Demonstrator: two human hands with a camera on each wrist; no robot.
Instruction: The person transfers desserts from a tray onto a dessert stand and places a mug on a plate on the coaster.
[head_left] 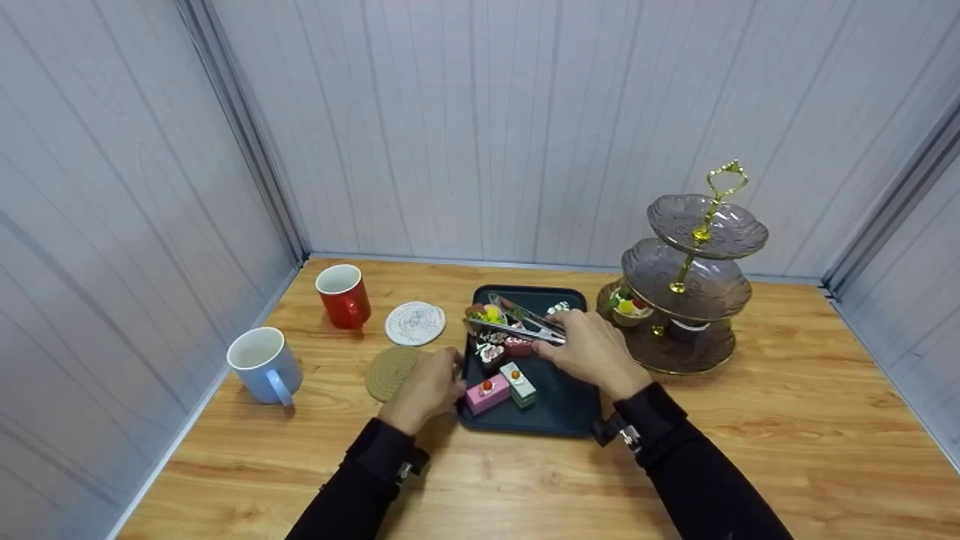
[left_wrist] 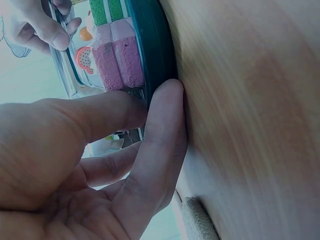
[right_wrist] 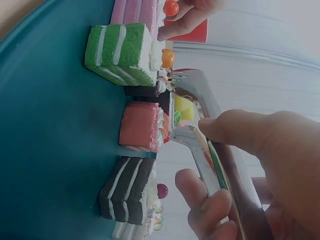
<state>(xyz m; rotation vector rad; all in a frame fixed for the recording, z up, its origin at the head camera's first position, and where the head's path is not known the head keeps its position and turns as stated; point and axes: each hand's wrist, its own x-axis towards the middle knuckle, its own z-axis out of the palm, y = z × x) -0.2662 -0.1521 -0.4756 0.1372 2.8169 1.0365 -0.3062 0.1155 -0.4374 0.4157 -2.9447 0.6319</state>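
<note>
My left hand [head_left: 427,386] pinches the left rim of a dark tray [head_left: 559,420], thumb inside and fingers against the outer wall in the left wrist view. Several small cakes sit on the tray: a pink slice [head_left: 487,395], a green-and-white slice [head_left: 523,386], a red-pink cake [right_wrist: 140,125] and a dark layered slice [right_wrist: 127,187] among them. Over the tray my right hand [head_left: 596,349] grips metal tongs [head_left: 514,331]. Their spread arms reach toward a fruit-topped piece [head_left: 487,313] at the back left; whether they touch it I cannot tell.
Right of the tray stands a three-tier stand [head_left: 686,281], with a fruit tart [head_left: 628,306] and a dark cup-shaped piece [head_left: 686,328] on its bottom tier. To the left are a red mug [head_left: 343,298], a blue mug [head_left: 264,367], a white coaster [head_left: 415,323] and a woven coaster [head_left: 390,373].
</note>
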